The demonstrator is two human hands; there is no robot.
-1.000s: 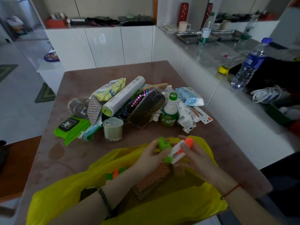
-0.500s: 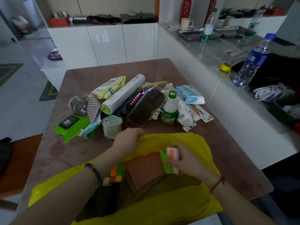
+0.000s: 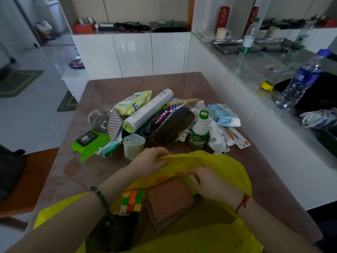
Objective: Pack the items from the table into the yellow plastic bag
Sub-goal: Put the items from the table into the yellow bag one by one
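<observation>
The yellow plastic bag point(image 3: 226, 167) lies open at the table's near edge. My left hand point(image 3: 147, 161) pinches its far rim and holds it up. My right hand point(image 3: 213, 185) is inside the bag, closed around a small green, white and orange item point(image 3: 188, 181), most of it hidden by my fingers. Inside the bag lie a colourful puzzle cube point(image 3: 132, 200), an orange textured pad point(image 3: 169, 199) and a dark object point(image 3: 120, 230). Beyond the bag a pile waits on the table: green wipes pack point(image 3: 89, 143), white roll point(image 3: 147, 110), green-capped bottle point(image 3: 199, 132), pale cup point(image 3: 134, 146).
The brown table point(image 3: 127, 83) ends close behind the pile. A white counter on the right carries a blue-capped water bottle point(image 3: 300, 81), a yellow tape measure point(image 3: 267, 85) and metal trays point(image 3: 228, 44). A wooden chair seat point(image 3: 27, 181) stands at the left.
My right hand has carried the small green and orange item from above the bag down into it. My left hand let go of the item and took hold of the bag's far rim.
</observation>
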